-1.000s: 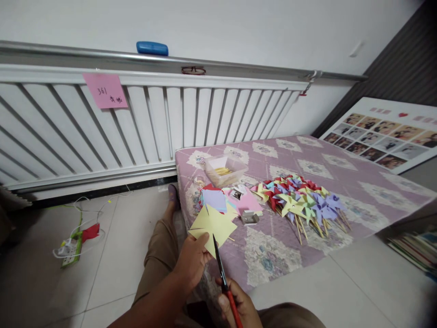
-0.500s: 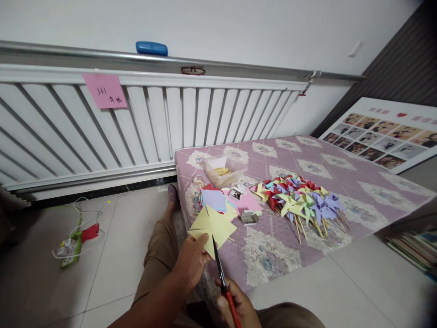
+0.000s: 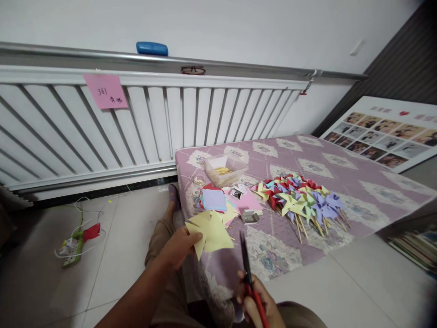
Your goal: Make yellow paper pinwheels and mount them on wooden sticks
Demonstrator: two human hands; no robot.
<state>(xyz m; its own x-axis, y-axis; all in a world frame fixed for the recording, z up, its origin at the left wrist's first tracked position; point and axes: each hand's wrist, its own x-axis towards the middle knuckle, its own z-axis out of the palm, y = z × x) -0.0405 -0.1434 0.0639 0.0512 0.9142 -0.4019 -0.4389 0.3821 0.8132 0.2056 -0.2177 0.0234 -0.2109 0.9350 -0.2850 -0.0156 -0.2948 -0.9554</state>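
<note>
My left hand [image 3: 182, 246] pinches a yellow paper square [image 3: 216, 232] by its left side; slits run inward from its corners. To the right, my right hand [image 3: 257, 300] is wrapped round the red handles of scissors [image 3: 246, 262], whose dark blades point up, slightly blurred and apart from the paper. Beyond the yellow paper lie a stack of lilac paper [image 3: 214, 200] and pink sheets [image 3: 251, 201]. A small open metal box [image 3: 250, 217] rests by the pink sheets. Many finished paper pinwheels [image 3: 300, 200] on sticks are heaped to the right.
A clear plastic box [image 3: 227, 175] with yellow sticks stands near the back edge of the patterned bed [image 3: 276, 257]. Behind it is a white radiator [image 3: 205, 114]. On the floor at left lies a power strip [image 3: 72, 253] with cables. A photo board [image 3: 382, 136] leans at the right.
The scissors have moved right, out of the yellow paper, with my right hand. My left hand has shifted slightly left, and the paper has turned in it.
</note>
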